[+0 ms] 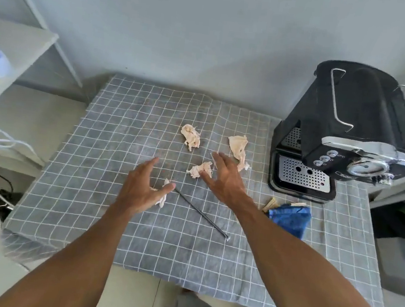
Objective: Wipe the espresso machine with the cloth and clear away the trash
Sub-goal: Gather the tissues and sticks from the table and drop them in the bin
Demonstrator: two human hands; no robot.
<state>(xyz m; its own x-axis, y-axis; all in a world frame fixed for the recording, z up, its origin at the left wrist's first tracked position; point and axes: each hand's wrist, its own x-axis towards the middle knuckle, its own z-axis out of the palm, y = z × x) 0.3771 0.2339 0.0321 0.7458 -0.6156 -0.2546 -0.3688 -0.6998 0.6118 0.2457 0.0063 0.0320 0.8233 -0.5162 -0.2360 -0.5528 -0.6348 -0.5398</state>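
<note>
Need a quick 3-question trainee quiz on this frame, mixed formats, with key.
1. How many crumpled paper scraps lie on the checked tablecloth?
2. True or false: the blue cloth is in the right hand.
3. The espresso machine stands at which part of the table: A) near left, B) far right, C) centre?

Key
1. Four: one far, one nearer the machine, one at the right hand's fingers, one under the left hand.
2. False. The cloth lies on the table beside the right forearm; both hands are open, gripping nothing.
3. B.
</note>
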